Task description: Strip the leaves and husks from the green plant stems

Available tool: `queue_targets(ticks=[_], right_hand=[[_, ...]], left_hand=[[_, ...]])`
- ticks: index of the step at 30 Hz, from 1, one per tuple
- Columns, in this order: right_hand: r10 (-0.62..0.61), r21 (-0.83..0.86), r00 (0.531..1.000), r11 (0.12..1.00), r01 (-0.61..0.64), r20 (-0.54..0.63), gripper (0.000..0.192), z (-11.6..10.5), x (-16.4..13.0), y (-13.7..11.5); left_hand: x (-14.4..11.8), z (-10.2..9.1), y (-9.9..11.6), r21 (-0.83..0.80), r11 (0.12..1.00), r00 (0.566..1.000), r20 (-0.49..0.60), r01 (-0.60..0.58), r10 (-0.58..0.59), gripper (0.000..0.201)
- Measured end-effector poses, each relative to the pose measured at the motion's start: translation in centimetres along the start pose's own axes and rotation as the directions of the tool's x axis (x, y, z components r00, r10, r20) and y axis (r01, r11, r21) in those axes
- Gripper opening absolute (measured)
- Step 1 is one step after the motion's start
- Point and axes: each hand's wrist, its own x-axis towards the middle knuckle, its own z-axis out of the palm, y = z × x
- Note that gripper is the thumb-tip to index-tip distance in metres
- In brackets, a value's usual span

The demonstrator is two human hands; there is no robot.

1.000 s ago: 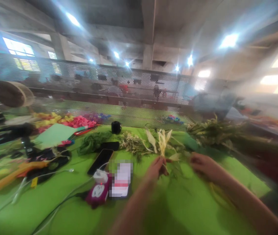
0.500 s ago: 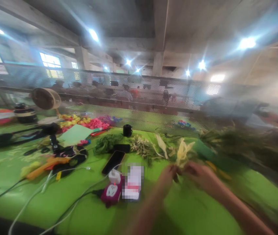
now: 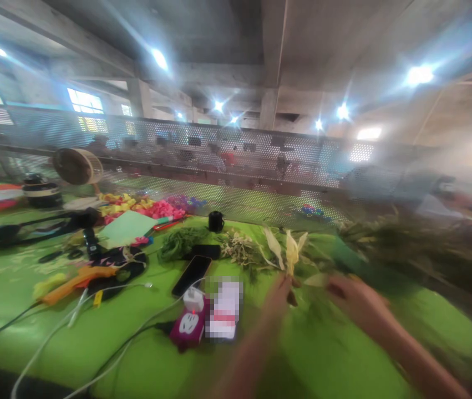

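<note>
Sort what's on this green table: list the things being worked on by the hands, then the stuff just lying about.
In hand:
left hand gripping the pale yellow leaf sprig
right hand beside it, grip blurred
green foliage pile just beyond

Lying about:
phone
power strip
black cup
small fan
orange glue gun
pink and yellow petals

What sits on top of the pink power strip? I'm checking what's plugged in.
A white charger sits on the power strip, with a white cable running left over the green table. Its prongs and socket are covered.
</note>
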Motion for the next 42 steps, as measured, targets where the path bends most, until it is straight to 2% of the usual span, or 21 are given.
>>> queue_targets(ticks=[7, 12, 16, 19, 23, 26, 29, 31, 32, 33, 34, 35, 37, 39, 42], right_hand=[[-0.055, -0.009, 0.998, 0.998, 0.055, 0.022, 0.019, 1.4, 0.8, -1.8], [-0.065, -0.068, 0.998, 0.996, 0.065, 0.009, 0.021, 1.6, 1.1, -1.9], [-0.078, -0.143, 0.997, 0.987, 0.078, 0.003, 0.019, 1.5, 1.3, -1.4], [-0.083, -0.192, 0.996, 0.978, 0.085, 0.017, 0.020, 1.2, 1.1, -1.5], [-0.041, -0.255, 0.988, 0.964, 0.078, 0.146, 0.022, 0.7, 0.1, -2.5], [-0.114, -0.205, 0.974, 0.967, 0.154, 0.194, 0.024, 0.1, -0.3, -3.4], [-0.177, -0.053, 0.958, 0.980, 0.194, 0.224, 0.025, -1.1, 0.7, -3.5], [-0.191, 0.032, 0.949, 0.981, 0.190, 0.251, 0.022, -2.0, 2.0, -2.8], [-0.203, 0.071, 0.942, 0.979, 0.190, 0.269, 0.019, -2.4, 2.7, -2.2], [-0.218, 0.130, 0.931, 0.974, 0.187, 0.293, 0.017, -2.6, 3.4, -1.5], [-0.234, 0.191, 0.919, 0.965, 0.179, 0.319, 0.019, -2.6, 3.8, -0.7], [-0.237, 0.226, 0.914, 0.960, 0.168, 0.329, 0.022, -2.4, 4.2, 0.2], [-0.227, 0.263, 0.919, 0.954, 0.144, 0.321, 0.031, -1.2, 4.2, 1.9], [-0.202, 0.261, 0.935, 0.957, 0.125, 0.290, 0.033, 0.4, 3.5, 3.1], [-0.171, 0.232, 0.957, 0.966, 0.116, 0.233, 0.025, 2.8, 1.7, 3.4]], left_hand=[[0.0, 0.5, -1.7, -0.065, 0.997, 0.993, 0.113, 0.038, -0.030, 0.053], [0.0, 0.8, -1.7, -0.076, 0.996, 0.986, 0.164, 0.042, -0.029, 0.053], [-0.1, 0.8, -1.6, 0.049, 0.999, 0.987, 0.162, -0.014, 0.006, 0.040], [0.0, 0.6, -1.9, 0.256, 0.958, 0.983, 0.159, -0.129, 0.090, 0.031], [-0.3, 0.4, -1.7, 0.436, 0.877, 0.979, 0.111, -0.200, 0.168, 0.023], [-1.2, 0.5, -0.7, 0.503, 0.834, 0.974, 0.131, -0.227, 0.186, 0.024], [-2.3, 0.8, 0.8, 0.566, 0.773, 0.951, 0.266, -0.287, 0.158, 0.024], [-2.7, 0.9, 1.9, 0.628, 0.683, 0.878, 0.477, -0.372, 0.039, 0.018], [-2.9, 1.0, 2.2, 0.597, 0.699, 0.840, 0.543, -0.394, 0.010, 0.017], [-2.9, 0.9, 2.5, 0.530, 0.758, 0.819, 0.573, -0.381, 0.011, 0.018], [-2.9, 0.9, 2.7, 0.445, 0.831, 0.820, 0.572, -0.335, 0.024, 0.020], [-2.8, 0.8, 2.7, 0.344, 0.900, 0.838, 0.545, -0.268, 0.041, 0.024], [-2.3, 0.6, 2.5, 0.167, 0.978, 0.895, 0.445, -0.122, 0.036, 0.034], [-1.7, 0.4, 1.9, 0.075, 0.996, 0.941, 0.337, -0.041, 0.014, 0.039], [-0.9, 0.2, 1.1, 0.129, 0.991, 0.981, 0.193, -0.026, 0.000, 0.037]])
